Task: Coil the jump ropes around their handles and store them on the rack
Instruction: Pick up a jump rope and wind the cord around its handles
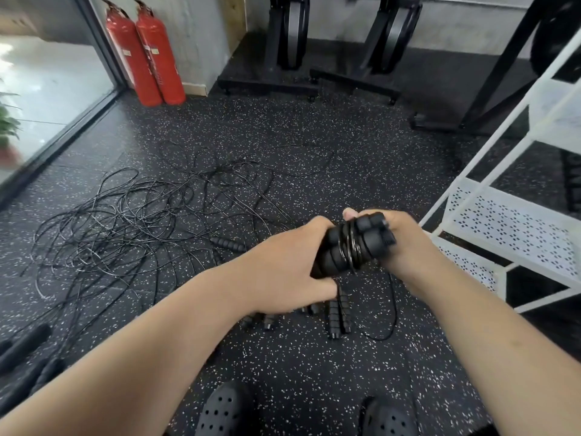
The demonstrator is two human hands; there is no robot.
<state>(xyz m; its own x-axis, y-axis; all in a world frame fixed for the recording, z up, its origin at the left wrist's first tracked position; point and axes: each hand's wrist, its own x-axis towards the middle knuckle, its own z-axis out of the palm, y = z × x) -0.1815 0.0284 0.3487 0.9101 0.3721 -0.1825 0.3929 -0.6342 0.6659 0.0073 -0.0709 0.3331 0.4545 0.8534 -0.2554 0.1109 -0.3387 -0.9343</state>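
Note:
A pair of black ribbed jump rope handles (352, 243), with thin black rope wound round their middle, is held between both hands above the floor. My left hand (283, 265) grips their lower left end. My right hand (405, 243) grips the upper right end, thumb on top. A tangle of loose black ropes (151, 215) lies on the speckled floor to the left. More black handles (338, 313) lie on the floor under my hands. The white metal rack (509, 221) with perforated shelves stands at the right.
Two red fire extinguishers (147, 55) stand at the back left by a glass door. Black gym machine bases (283, 80) sit at the back. Dark bars (25, 347) lie at the lower left. My black clogs (220, 413) show at the bottom.

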